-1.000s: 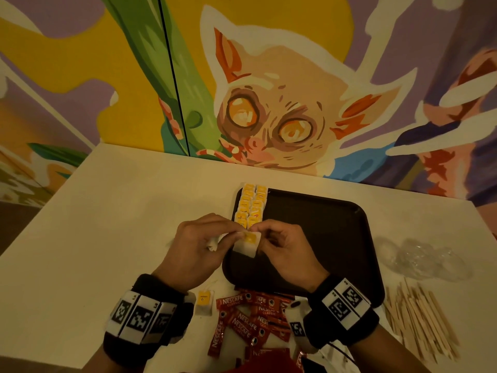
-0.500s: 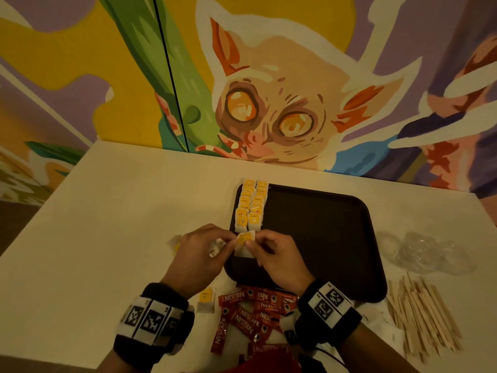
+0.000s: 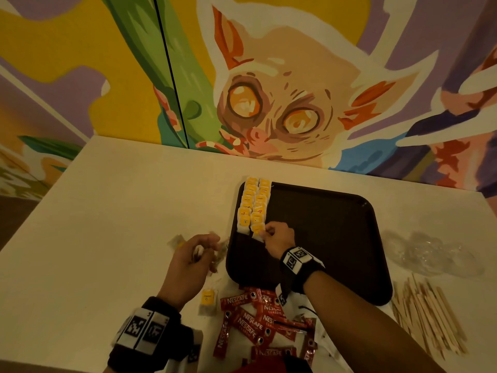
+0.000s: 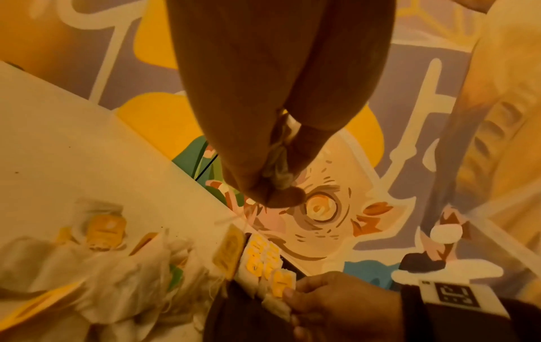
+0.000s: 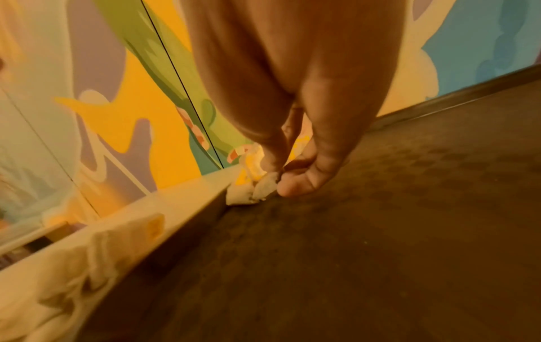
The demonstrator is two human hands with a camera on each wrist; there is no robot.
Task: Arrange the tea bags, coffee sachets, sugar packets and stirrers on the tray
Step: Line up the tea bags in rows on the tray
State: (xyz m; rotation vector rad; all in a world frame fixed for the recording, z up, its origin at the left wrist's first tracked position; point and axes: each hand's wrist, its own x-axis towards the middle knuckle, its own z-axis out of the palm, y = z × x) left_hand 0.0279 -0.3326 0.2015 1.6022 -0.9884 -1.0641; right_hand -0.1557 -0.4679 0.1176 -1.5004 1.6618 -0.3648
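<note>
A dark tray [image 3: 322,238] lies on the white table [image 3: 107,211]. Two rows of yellow-tagged tea bags [image 3: 254,204] run along its left edge. My right hand [image 3: 267,232] pinches one tea bag [image 3: 258,231] at the near end of the right row, low on the tray floor [image 5: 380,231]; the right wrist view shows the bag [image 5: 265,185] between thumb and fingers. My left hand [image 3: 200,251] hovers left of the tray, fingers curled round a bunch of tea bags and strings [image 4: 279,159]. More loose tea bags [image 4: 102,254] lie beneath it.
Red Nescafe coffee sachets [image 3: 255,319] are heaped at the table's near edge below the tray. One single tea bag [image 3: 208,297] lies beside them. Wooden stirrers [image 3: 427,316] lie at the right, and crumpled clear plastic [image 3: 430,251] behind them. A painted wall rises behind the table.
The hands have parted. My right hand carried one tea bag forward onto the tray, to the near end of the right row. My left hand drew back to the left with its bunch.
</note>
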